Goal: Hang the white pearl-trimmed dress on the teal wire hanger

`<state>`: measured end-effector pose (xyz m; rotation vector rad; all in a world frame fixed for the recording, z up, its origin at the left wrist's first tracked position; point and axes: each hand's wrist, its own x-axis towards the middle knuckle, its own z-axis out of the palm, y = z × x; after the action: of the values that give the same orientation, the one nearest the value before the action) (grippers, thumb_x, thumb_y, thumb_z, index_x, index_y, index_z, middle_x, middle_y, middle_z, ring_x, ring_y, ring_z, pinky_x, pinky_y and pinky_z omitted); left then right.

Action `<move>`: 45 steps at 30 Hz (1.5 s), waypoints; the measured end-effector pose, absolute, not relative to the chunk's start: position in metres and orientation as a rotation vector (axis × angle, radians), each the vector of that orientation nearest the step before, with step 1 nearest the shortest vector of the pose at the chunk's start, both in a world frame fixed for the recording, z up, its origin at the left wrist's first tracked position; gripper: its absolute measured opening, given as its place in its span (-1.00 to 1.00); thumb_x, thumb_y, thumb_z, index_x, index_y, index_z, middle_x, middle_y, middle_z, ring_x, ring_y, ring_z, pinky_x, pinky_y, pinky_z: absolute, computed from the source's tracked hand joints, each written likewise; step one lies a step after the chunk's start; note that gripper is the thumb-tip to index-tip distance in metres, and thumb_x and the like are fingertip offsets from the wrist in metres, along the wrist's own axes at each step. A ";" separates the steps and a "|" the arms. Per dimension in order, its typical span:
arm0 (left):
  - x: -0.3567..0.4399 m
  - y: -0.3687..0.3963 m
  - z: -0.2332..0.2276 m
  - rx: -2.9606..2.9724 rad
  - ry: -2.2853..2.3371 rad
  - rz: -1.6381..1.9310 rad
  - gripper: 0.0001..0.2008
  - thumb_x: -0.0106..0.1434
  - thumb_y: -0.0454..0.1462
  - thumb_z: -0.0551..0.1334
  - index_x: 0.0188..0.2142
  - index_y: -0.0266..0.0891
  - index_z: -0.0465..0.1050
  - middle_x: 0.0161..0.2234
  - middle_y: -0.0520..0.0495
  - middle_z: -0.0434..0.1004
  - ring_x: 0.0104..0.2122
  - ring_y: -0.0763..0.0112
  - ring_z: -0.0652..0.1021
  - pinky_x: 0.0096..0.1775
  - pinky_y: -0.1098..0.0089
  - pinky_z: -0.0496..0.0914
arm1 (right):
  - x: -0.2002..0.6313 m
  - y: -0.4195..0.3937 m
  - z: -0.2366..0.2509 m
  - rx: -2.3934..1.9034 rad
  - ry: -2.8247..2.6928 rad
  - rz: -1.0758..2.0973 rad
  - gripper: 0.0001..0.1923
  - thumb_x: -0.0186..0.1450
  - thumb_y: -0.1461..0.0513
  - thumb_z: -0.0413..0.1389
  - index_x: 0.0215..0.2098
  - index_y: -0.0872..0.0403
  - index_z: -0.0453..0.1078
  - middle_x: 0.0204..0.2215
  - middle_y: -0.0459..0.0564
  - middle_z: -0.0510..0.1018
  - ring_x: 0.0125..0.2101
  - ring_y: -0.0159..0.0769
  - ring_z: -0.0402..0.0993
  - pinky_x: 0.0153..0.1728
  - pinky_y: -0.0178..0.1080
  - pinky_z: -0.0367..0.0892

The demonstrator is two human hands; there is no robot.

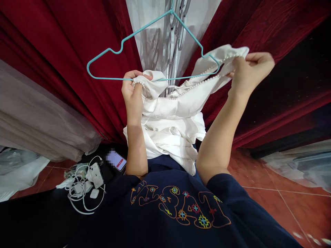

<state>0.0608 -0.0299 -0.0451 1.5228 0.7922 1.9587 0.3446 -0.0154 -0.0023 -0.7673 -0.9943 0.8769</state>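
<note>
Head view: a white satin garment with pearl-beaded neckline (pixel 178 103) is held up at chest height, its neckline running left-to-right along the bottom bar of a thin teal wire hanger (pixel 113 51). The left hand (pixel 133 89) is clamped on the left neckline corner, touching the bar near its middle. The right hand (pixel 252 69) is pinched shut on the right shoulder, already draped over the hanger's right end. The hands are well apart. The hanger's bare left shoulder lies nearer the left hand.
</note>
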 end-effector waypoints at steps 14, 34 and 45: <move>0.075 -0.033 -0.052 1.485 0.740 1.919 -0.71 0.45 0.03 0.16 -0.10 -0.10 0.28 -0.17 -0.12 0.58 0.06 0.13 0.57 0.11 0.14 0.45 | 0.261 -0.040 -0.053 -0.661 -0.938 1.048 -0.64 0.11 0.07 0.31 -0.12 -0.07 0.54 -0.32 -0.09 0.54 -0.25 -0.31 0.51 -0.08 -0.16 0.52; 0.063 -0.031 -0.064 1.538 0.611 1.896 -0.80 0.31 -0.11 0.34 -0.16 -0.14 0.48 -0.17 -0.07 0.54 -0.09 0.24 0.60 -0.02 0.32 0.46 | 0.248 -0.038 -0.041 -0.571 -0.931 0.747 -0.72 0.28 -0.12 0.19 -0.27 -0.14 0.43 -0.31 -0.07 0.52 -0.05 -0.16 0.42 0.08 -0.10 0.37; -0.032 -0.001 -0.064 1.352 1.281 2.043 -0.86 0.14 -0.43 0.25 -0.49 -0.18 0.42 -0.49 0.05 0.43 -0.39 0.38 0.48 -0.22 0.32 0.38 | 0.256 -0.041 -0.044 -0.628 -0.962 0.730 -0.64 0.23 -0.18 0.19 -0.28 -0.14 0.37 -0.41 -0.05 0.42 -0.34 -0.20 0.29 -0.26 -0.15 0.33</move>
<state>-0.0317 -0.0005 -0.0636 1.3522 1.2810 2.0434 0.2564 -0.0406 -0.0435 -0.6281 -0.9622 0.7305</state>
